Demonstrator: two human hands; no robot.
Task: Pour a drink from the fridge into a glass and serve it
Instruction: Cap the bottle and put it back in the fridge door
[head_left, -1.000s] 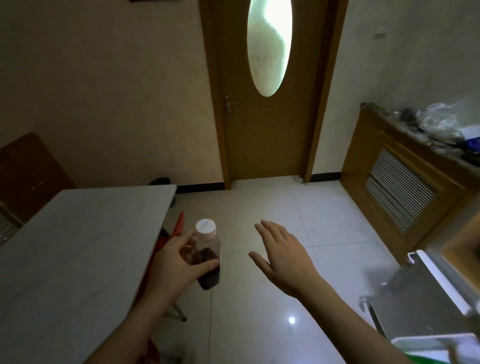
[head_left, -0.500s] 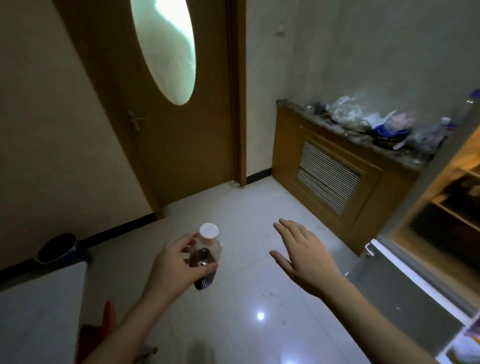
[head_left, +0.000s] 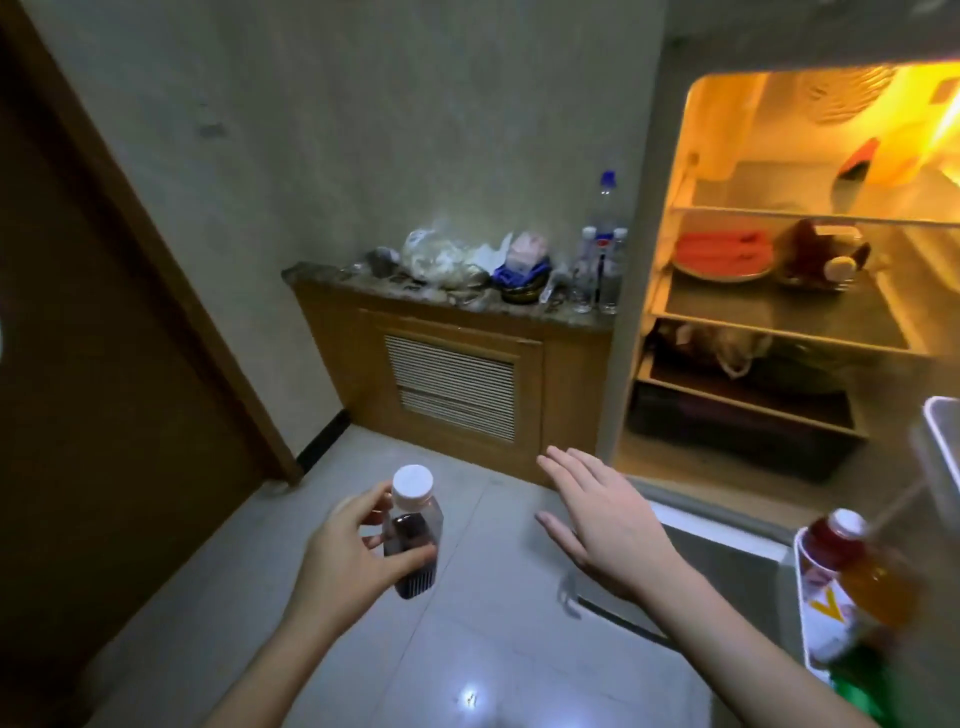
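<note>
Dark drink in a small clear plastic bottle (head_left: 413, 540) with white cap, grasped in left hand (head_left: 353, 558); fridge (head_left: 779, 291) open.
Right hand (head_left: 605, 525) spread, empty; no glass visible, so pouring and serving remain.

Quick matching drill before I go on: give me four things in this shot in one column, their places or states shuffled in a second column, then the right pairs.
Things
1. small dark bottle
2. right hand
3. red-capped juice bottle
4. plate of red slices

Places or states
A. on a middle shelf inside the lit fridge
B. open and empty, fingers spread over the floor
C. gripped upright in the left hand, white cap on
D. standing in the fridge door rack at the right edge

Pairs: 1-C, 2-B, 3-D, 4-A
</note>
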